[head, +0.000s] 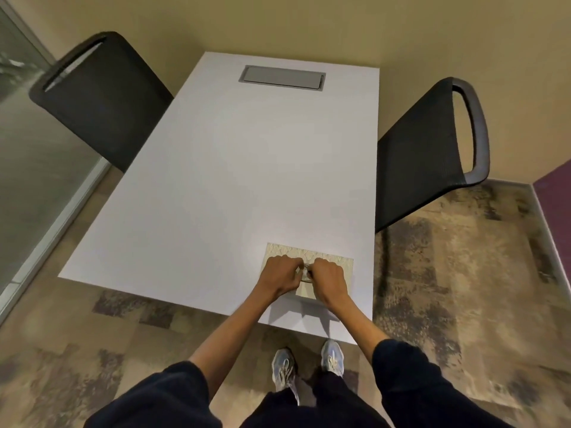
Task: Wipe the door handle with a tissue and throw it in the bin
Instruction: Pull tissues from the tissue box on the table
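Observation:
A flat cream tissue box (327, 254) with a diamond pattern lies on the white table (234, 168) near its front right corner. Both of my hands rest on top of it. My left hand (282, 274) and my right hand (329, 281) meet at the box's middle opening, fingers curled and pinching a bit of white tissue (304, 273) between them. Most of the tissue is hidden by my fingers. No door handle or bin shows in the head view.
Black mesh chairs stand at the table's left (102, 100) and right (432, 149). A grey cable hatch (282, 78) is set into the far end of the table. A glass wall (27, 143) runs along the left. Patterned carpet (463, 273) surrounds the table.

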`<action>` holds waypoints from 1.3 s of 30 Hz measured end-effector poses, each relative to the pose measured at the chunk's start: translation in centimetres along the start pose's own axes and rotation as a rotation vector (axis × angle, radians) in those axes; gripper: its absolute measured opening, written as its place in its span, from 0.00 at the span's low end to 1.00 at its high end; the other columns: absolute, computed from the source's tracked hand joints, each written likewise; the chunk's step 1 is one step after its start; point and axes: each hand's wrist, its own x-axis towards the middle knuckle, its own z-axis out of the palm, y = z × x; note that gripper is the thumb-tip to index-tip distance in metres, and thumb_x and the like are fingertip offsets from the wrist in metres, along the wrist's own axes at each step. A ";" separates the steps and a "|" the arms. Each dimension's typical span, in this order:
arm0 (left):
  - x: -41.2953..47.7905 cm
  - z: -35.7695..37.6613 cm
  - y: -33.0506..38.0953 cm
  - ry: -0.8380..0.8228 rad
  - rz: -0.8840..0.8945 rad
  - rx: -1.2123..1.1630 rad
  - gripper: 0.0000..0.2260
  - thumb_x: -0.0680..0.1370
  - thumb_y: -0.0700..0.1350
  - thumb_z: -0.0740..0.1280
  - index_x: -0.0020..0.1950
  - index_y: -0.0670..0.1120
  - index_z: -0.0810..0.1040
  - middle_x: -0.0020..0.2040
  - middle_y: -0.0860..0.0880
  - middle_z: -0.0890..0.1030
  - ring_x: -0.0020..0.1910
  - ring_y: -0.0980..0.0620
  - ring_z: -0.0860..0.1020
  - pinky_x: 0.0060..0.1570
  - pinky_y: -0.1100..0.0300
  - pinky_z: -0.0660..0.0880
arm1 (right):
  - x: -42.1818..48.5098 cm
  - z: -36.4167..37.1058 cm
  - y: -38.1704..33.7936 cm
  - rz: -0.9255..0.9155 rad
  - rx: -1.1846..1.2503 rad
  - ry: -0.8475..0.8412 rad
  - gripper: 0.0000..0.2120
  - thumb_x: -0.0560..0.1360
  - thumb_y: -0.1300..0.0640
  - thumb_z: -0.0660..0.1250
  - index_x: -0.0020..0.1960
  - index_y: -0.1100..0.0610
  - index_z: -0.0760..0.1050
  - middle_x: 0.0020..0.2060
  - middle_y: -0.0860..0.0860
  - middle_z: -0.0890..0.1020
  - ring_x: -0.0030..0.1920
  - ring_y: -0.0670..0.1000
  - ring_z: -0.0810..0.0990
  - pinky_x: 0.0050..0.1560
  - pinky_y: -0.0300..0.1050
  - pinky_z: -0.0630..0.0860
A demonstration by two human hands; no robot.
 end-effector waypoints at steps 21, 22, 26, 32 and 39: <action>1.0 0.0 -0.9 -0.007 0.062 -0.091 0.14 0.83 0.53 0.62 0.58 0.47 0.83 0.52 0.45 0.86 0.52 0.45 0.82 0.53 0.50 0.78 | -1.0 0.0 0.0 0.034 0.261 0.110 0.03 0.80 0.62 0.58 0.53 0.57 0.67 0.47 0.57 0.75 0.33 0.56 0.71 0.33 0.48 0.64; 0.9 -0.1 -0.9 -0.002 0.057 -0.112 0.14 0.83 0.52 0.62 0.57 0.46 0.83 0.51 0.45 0.86 0.52 0.45 0.82 0.52 0.50 0.77 | -1.0 0.0 0.1 0.042 0.288 0.119 0.03 0.80 0.62 0.58 0.53 0.57 0.66 0.47 0.57 0.75 0.34 0.56 0.72 0.33 0.47 0.65; 0.7 -0.4 -0.6 0.005 0.076 -0.139 0.11 0.83 0.47 0.61 0.52 0.42 0.79 0.50 0.44 0.83 0.49 0.42 0.80 0.51 0.49 0.76 | -1.0 0.2 0.3 0.060 0.331 0.138 0.04 0.82 0.59 0.56 0.53 0.58 0.67 0.49 0.57 0.76 0.36 0.56 0.74 0.34 0.48 0.69; 0.4 -0.8 -0.3 0.004 0.095 -0.151 0.10 0.85 0.47 0.56 0.54 0.40 0.70 0.47 0.41 0.82 0.44 0.38 0.79 0.45 0.47 0.74 | -1.1 -0.3 0.9 0.039 0.339 0.070 0.15 0.79 0.57 0.60 0.65 0.57 0.68 0.60 0.56 0.76 0.50 0.59 0.79 0.49 0.55 0.78; -0.1 -1.5 0.1 -0.029 0.153 -0.263 0.09 0.86 0.45 0.54 0.55 0.39 0.65 0.40 0.40 0.78 0.37 0.37 0.76 0.39 0.45 0.72 | -1.3 -0.4 0.7 0.034 0.324 0.050 0.14 0.79 0.52 0.61 0.62 0.57 0.72 0.56 0.54 0.76 0.49 0.58 0.79 0.47 0.52 0.78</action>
